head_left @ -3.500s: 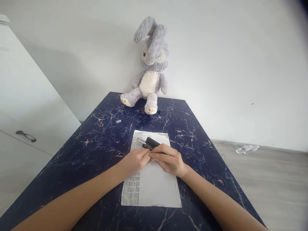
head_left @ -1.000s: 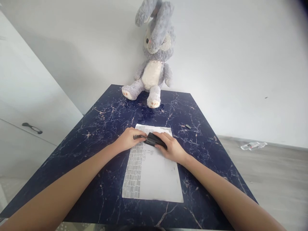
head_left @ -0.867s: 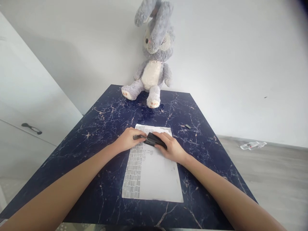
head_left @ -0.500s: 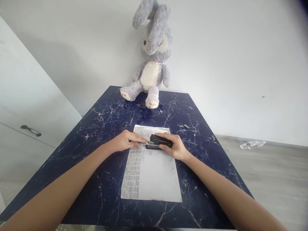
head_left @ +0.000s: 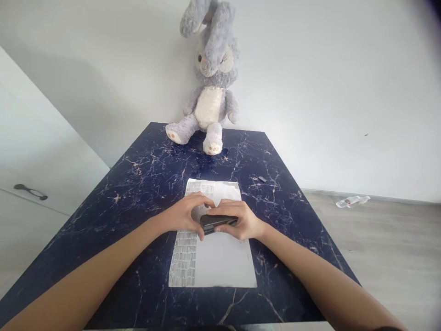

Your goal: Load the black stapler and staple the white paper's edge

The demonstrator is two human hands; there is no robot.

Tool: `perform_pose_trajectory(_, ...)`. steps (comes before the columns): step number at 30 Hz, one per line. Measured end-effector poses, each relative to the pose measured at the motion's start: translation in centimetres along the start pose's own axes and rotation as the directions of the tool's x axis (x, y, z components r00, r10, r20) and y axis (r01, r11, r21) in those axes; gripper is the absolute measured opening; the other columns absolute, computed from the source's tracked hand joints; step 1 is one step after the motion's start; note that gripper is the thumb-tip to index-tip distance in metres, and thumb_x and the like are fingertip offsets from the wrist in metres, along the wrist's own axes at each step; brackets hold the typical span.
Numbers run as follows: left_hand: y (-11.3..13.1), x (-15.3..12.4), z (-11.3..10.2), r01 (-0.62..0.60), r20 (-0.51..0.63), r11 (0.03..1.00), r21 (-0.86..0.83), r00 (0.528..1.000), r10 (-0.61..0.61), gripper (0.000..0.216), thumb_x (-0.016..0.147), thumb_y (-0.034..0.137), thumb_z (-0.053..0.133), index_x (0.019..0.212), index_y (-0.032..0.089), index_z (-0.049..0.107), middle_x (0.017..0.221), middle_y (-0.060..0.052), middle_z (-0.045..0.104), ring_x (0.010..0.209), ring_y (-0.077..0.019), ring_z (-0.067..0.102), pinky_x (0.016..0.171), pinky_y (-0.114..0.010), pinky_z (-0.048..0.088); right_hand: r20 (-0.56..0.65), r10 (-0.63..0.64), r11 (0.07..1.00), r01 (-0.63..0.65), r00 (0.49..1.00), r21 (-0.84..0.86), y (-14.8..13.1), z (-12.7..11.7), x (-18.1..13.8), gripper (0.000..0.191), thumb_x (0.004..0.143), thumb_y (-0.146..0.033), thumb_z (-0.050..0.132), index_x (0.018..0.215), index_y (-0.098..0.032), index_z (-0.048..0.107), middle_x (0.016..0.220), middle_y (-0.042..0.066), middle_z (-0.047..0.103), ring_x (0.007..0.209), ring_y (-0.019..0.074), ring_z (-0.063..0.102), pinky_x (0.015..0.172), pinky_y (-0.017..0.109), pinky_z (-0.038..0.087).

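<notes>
My right hand [head_left: 243,220] is wrapped round a black stapler [head_left: 220,221], fingers along its top and thumb along its near side. The stapler's top and base lie close together, and its front end points left, above the paper. My left hand [head_left: 188,214] curves in a C shape at that front end, thumb and fingers apart, its thumb tip beside or touching the stapler's nose. Beneath both hands lies a sheet of paper [head_left: 223,264], printed with dense grey text down its left side. My right hand hides the stapler's rear.
A dark blue marbled table [head_left: 144,262] carries everything. At its far end sits a grey plush rabbit [head_left: 210,105] against the wall. A small dark strip [head_left: 262,179] lies right of the paper. Clear plastic packaging [head_left: 352,201] is on the floor at right; a cabinet handle [head_left: 31,191] is at left.
The stapler has gone from parted, with my left fingers at its metal inner part, to closed. It has moved slightly nearer to me, and my left hand has opened into a curve.
</notes>
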State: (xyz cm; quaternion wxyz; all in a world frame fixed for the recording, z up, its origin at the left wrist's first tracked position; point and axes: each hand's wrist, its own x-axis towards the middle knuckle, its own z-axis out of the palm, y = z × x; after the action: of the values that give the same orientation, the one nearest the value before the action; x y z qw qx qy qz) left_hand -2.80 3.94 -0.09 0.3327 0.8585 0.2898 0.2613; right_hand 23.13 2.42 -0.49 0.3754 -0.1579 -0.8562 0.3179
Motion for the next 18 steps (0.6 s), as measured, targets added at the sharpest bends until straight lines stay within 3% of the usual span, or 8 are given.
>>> perform_pose_trajectory(3, -0.6, 0.1, -0.4, 0.002, -0.062, 0.996, 0.089, 0.998, 0.004, 0.069, 0.088, 0.061, 0.072, 0.147, 0.028, 0.055, 0.151, -0.013, 0.056, 0.143, -0.0343, 0.046, 0.119, -0.052, 0.035, -0.227, 0.151, 0.981, -0.173, 0.962, -0.081, 0.8, -1.2, -0.3, 0.040, 0.093, -0.037, 0.074, 0.131, -0.024, 0.069, 0.112, 0.008, 0.076, 0.096, 0.0231, 0.073, 0.088, 0.039, 0.062)
perform_pose_trajectory(5, -0.9, 0.0, -0.5, 0.038, -0.046, 0.963, 0.265, 0.999, -0.027, 0.063, 0.099, 0.060, 0.056, 0.154, 0.029, 0.048, 0.164, -0.012, 0.040, 0.156, -0.0346, 0.027, 0.127, -0.058, 0.018, -0.473, 0.220, 0.923, -0.338, 0.853, -0.181, 1.8, -2.6, -0.6, 0.040, 0.092, -0.037, 0.074, 0.130, -0.024, 0.070, 0.121, 0.008, 0.075, 0.105, 0.0258, 0.073, 0.094, 0.042, 0.060)
perform_pose_trajectory(8, -0.9, -0.2, -0.3, 0.053, -0.008, 0.888, 0.456, 0.998, -0.055, 0.047, 0.100, 0.060, 0.055, 0.126, 0.024, 0.070, 0.161, -0.012, 0.045, 0.158, -0.0373, 0.022, 0.127, -0.064, 0.012, -0.698, 0.218, 0.792, -0.542, 0.682, -0.283, 3.4, -5.0, -1.2, 0.039, 0.089, -0.036, 0.073, 0.126, -0.023, 0.073, 0.119, 0.008, 0.076, 0.106, 0.0283, 0.073, 0.098, 0.045, 0.058)
perform_pose_trajectory(10, -0.7, -0.3, 0.0, 0.065, -0.048, 0.861, 0.504, 0.998, -0.047, 0.041, 0.101, 0.056, 0.056, 0.095, 0.020, 0.073, 0.149, -0.013, 0.054, 0.154, -0.0371, 0.031, 0.126, -0.063, 0.019, -0.726, 0.251, 0.727, -0.620, 0.640, -0.295, 4.4, -6.1, -1.6, 0.039, 0.087, -0.035, 0.072, 0.124, -0.023, 0.074, 0.114, 0.007, 0.077, 0.104, 0.0293, 0.074, 0.098, 0.046, 0.058)
perform_pose_trajectory(11, -0.6, -0.2, 0.2, 0.078, -0.079, 0.852, 0.517, 0.996, -0.044, 0.040, 0.102, 0.053, 0.055, 0.088, 0.019, 0.072, 0.145, -0.013, 0.056, 0.151, -0.0365, 0.035, 0.125, -0.061, 0.022, -0.725, 0.279, 0.707, -0.646, 0.630, -0.290, 4.7, -6.4, -1.8, 0.039, 0.086, -0.034, 0.072, 0.124, -0.024, 0.074, 0.111, 0.007, 0.078, 0.105, 0.0297, 0.074, 0.097, 0.045, 0.058)
perform_pose_trajectory(13, -0.4, -0.2, 0.6, 0.095, -0.105, 0.844, 0.527, 0.993, -0.047, 0.034, 0.104, 0.048, 0.053, 0.100, 0.019, 0.072, 0.149, -0.014, 0.052, 0.150, -0.0363, 0.036, 0.124, -0.060, 0.026, -0.694, 0.332, 0.687, -0.668, 0.639, -0.287, 5.1, -6.5, -1.9, 0.039, 0.084, -0.033, 0.073, 0.122, -0.024, 0.075, 0.109, 0.007, 0.078, 0.105, 0.0302, 0.074, 0.097, 0.045, 0.058)
perform_pose_trajectory(16, -0.4, -0.2, 1.5, 0.049, -0.007, 0.857, 0.514, 0.999, -0.053, 0.038, 0.106, 0.042, 0.049, 0.140, 0.028, 0.060, 0.165, -0.011, 0.038, 0.156, -0.0368, 0.027, 0.124, -0.063, 0.022, -0.593, 0.369, 0.701, -0.633, 0.716, -0.327, 5.0, -6.2, -1.7, 0.038, 0.083, -0.033, 0.075, 0.121, -0.024, 0.075, 0.113, 0.006, 0.078, 0.104, 0.0294, 0.074, 0.099, 0.046, 0.057)
perform_pose_trajectory(18, -0.5, -0.3, 1.7, -0.004, 0.075, 0.868, 0.497, 0.996, -0.038, 0.042, 0.108, 0.037, 0.045, 0.149, 0.036, 0.052, 0.166, -0.006, 0.037, 0.156, -0.0353, 0.027, 0.125, -0.063, 0.020, -0.500, 0.383, 0.730, -0.587, 0.776, -0.350, 4.6, -6.1, -1.6, 0.040, 0.084, -0.031, 0.074, 0.124, -0.024, 0.073, 0.118, 0.006, 0.077, 0.105, 0.0286, 0.074, 0.100, 0.045, 0.057)
